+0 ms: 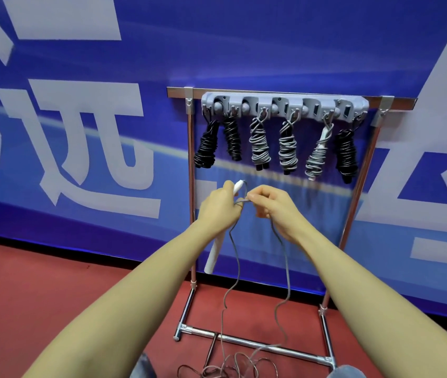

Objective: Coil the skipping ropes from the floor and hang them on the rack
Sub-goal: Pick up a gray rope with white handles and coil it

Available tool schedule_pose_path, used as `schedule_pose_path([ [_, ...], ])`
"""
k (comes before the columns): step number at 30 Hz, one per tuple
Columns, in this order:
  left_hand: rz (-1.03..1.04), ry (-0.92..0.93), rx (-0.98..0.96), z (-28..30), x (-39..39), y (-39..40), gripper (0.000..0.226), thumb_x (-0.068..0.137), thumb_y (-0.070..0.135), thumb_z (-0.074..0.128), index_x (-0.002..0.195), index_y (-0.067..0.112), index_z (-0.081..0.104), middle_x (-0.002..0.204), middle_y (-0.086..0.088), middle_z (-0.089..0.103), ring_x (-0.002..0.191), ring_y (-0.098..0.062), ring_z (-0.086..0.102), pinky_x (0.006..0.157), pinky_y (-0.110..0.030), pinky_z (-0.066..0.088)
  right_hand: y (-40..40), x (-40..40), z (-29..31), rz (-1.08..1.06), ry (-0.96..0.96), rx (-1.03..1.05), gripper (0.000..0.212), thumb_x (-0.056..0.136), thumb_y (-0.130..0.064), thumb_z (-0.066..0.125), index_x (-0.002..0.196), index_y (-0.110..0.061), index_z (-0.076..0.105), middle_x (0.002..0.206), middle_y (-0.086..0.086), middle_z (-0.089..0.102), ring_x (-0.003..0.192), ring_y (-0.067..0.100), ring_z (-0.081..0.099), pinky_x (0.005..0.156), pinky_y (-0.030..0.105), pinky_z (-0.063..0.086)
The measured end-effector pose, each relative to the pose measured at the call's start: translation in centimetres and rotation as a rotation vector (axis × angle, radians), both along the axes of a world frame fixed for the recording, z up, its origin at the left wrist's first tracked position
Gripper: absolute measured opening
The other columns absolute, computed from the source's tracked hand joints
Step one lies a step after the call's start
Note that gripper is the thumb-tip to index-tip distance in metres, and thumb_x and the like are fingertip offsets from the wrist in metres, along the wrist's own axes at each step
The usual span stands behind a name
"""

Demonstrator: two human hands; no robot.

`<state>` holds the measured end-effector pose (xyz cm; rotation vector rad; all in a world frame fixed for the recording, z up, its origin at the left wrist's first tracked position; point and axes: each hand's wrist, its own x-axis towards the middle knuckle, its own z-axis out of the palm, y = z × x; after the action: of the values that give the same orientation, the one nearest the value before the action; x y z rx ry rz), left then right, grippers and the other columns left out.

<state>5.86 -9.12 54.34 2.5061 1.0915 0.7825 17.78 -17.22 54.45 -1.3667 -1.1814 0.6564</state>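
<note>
Left hand (218, 207) gripping white handles (216, 248) upright as a winding core. Right hand (272, 205) pinching grey rope (285, 257) just beside, set to lay a turn. Slack trailing to floor (53, 296) at rack (257, 343) base rail. Six coiled ropes (259, 144) hung along hook strip (285, 105) at top rail.

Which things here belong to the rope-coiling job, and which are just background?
Job: grey skipping rope, its white handles, left hand, right hand, rack, grey hook strip, six hung coils.
Background: blue banner, red floor.
</note>
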Motion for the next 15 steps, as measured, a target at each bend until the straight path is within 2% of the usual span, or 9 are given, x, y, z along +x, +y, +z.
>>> schedule_pose_path([
  [3, -0.018, -0.090, -0.116, -0.8, -0.3, -0.6, 0.028, 0.085, 0.024, 0.059, 0.101, 0.012, 0.038, 0.082, 0.002, 0.050, 0.072, -0.025, 0.050, 0.054, -0.031, 0.031, 0.3, -0.3, 0.9, -0.057, 0.011, 0.089, 0.017, 0.092, -0.010, 0.059, 0.077, -0.017, 0.063, 0.052, -0.017, 0.052, 0.053, 0.000, 0.044, 0.065, 0.025, 0.041],
  [5, -0.015, -0.140, -0.182, -1.5, -0.2, -0.9, 0.028, 0.085, 0.022, 0.057, 0.108, 0.014, 0.043, 0.087, -0.003, 0.057, 0.077, -0.028, 0.056, 0.057, -0.033, 0.039, 0.5, -0.6, 1.4, -0.073, 0.027, 0.136, 0.015, 0.093, -0.011, 0.058, 0.080, -0.016, 0.062, 0.052, -0.018, 0.053, 0.053, 0.000, 0.043, 0.065, 0.024, 0.040],
  [7, 0.004, -0.191, -0.200, -1.8, -0.1, -1.1, 0.017, 0.092, 0.021, 0.049, 0.105, 0.012, 0.045, 0.088, -0.008, 0.059, 0.079, -0.031, 0.057, 0.063, -0.038, 0.044, 0.7, -0.8, 1.5, -0.101, -0.003, 0.161, 0.014, 0.094, -0.013, 0.057, 0.082, -0.017, 0.062, 0.053, -0.018, 0.053, 0.055, 0.000, 0.042, 0.063, 0.021, 0.039],
  [11, 0.017, -0.228, -0.114, -1.5, 0.1, -1.3, 0.016, 0.100, 0.025, 0.038, 0.090, 0.012, 0.039, 0.074, -0.006, 0.051, 0.068, -0.029, 0.047, 0.058, -0.036, 0.036, 0.7, -0.1, 0.9, -0.240, 0.015, 0.214, 0.013, 0.097, -0.014, 0.051, 0.091, -0.018, 0.062, 0.067, -0.003, 0.052, 0.062, 0.007, 0.045, 0.062, 0.019, 0.041],
  [15, 0.002, -0.162, 0.020, -0.9, 0.1, -1.1, 0.012, 0.101, 0.022, 0.036, 0.095, 0.012, 0.039, 0.073, -0.003, 0.049, 0.065, -0.026, 0.045, 0.052, -0.032, 0.028, 0.8, 0.3, 0.2, -0.200, -0.204, 0.012, 0.022, 0.098, -0.032, 0.049, 0.115, -0.022, 0.058, 0.089, 0.001, 0.051, 0.074, 0.009, 0.046, 0.074, 0.027, 0.044],
])
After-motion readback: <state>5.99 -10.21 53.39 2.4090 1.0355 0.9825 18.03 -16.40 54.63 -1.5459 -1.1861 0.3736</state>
